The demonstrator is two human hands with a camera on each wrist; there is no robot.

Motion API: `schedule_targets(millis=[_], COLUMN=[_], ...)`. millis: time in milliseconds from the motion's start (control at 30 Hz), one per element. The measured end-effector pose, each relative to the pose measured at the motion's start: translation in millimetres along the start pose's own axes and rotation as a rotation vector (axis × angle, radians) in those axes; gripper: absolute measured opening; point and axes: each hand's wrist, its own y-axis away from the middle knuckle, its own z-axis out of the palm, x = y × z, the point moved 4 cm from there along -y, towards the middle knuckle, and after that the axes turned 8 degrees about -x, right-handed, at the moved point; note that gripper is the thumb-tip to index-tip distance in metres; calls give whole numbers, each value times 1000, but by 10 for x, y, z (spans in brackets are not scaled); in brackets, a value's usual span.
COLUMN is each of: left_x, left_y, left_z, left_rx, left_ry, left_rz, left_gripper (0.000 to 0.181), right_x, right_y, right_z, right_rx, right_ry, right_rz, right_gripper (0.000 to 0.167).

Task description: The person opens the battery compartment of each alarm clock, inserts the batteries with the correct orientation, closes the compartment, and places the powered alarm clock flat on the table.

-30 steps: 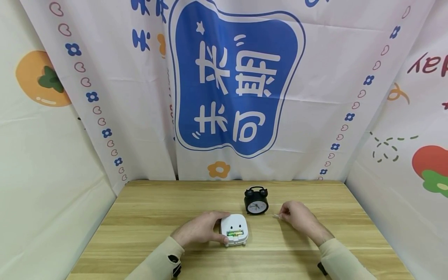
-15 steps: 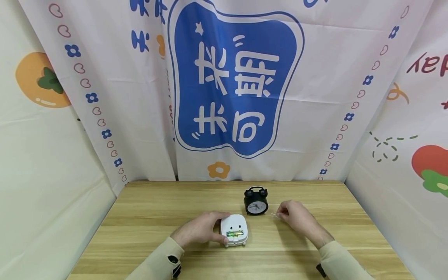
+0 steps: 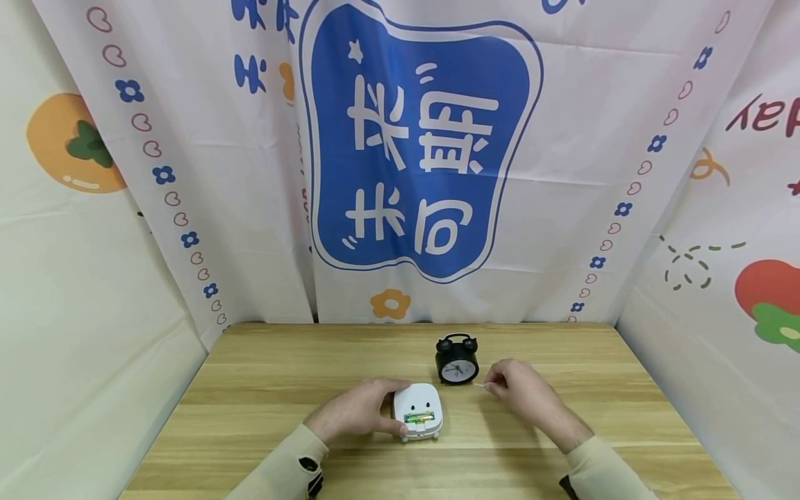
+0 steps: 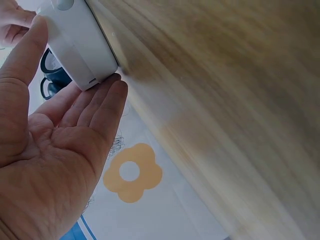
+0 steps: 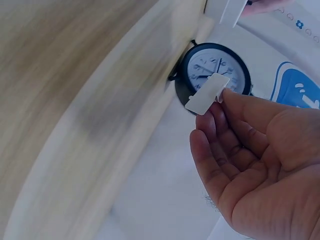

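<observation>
A small white device point(image 3: 417, 395) with two dark dots lies on the table, its open battery slot facing up. Green-and-gold battery cells point(image 3: 419, 418) show inside that slot. My left hand point(image 3: 356, 411) holds the device from its left side, thumb at the near edge and fingers at the far edge. Between the thumb and fingers of my right hand point(image 3: 523, 390) is a thin white battery cover point(image 5: 206, 96), pinched at one end and held above the table. In the right wrist view, the cover overlaps the dial of a black twin-bell alarm clock point(image 5: 220, 59).
The black alarm clock point(image 3: 448, 362) stands just behind the white device, left of my right hand. Printed cloth walls point(image 3: 562, 229) enclose the back and sides of the wooden table point(image 3: 262, 378).
My right hand has moved a little left with the battery cover, closer to the white device and the clock's front. My left hand and the device have stayed put.
</observation>
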Motion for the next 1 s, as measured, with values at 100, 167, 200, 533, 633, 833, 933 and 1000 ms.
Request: schedule_targets(millis=[100,167,200,533,633,833,933,1000], left_x=[0,-1,-1,3,0,-16,-20,-19], left_y=[4,6,6,4,4,-1,-1,2], left_z=[2,3,3,-1,0,4,3,1], left_rx=[-2,-3,-3,0,2,2,2,3], left_ry=[11,18,18,15,12,13,13,14], left_rz=[-4,-5,-5,7,7,6,10,14], left_gripper=[90,90,90,91,91,91,91,91], right_x=[-78,-131,-158,-366,-423,-526,-571,-601], right_y=[15,21,24,59,69,78,78,76], right_z=[14,24,29,89,111,157,181,200], right_rx=[3,5,7,22,28,25,22,21], right_ry=[-4,-4,-1,47,54,54,52,49], right_rz=[-21,-38,-48,-108,-133,-167,-186,-204], right_gripper=[16,15,15,16,15,17,16,15])
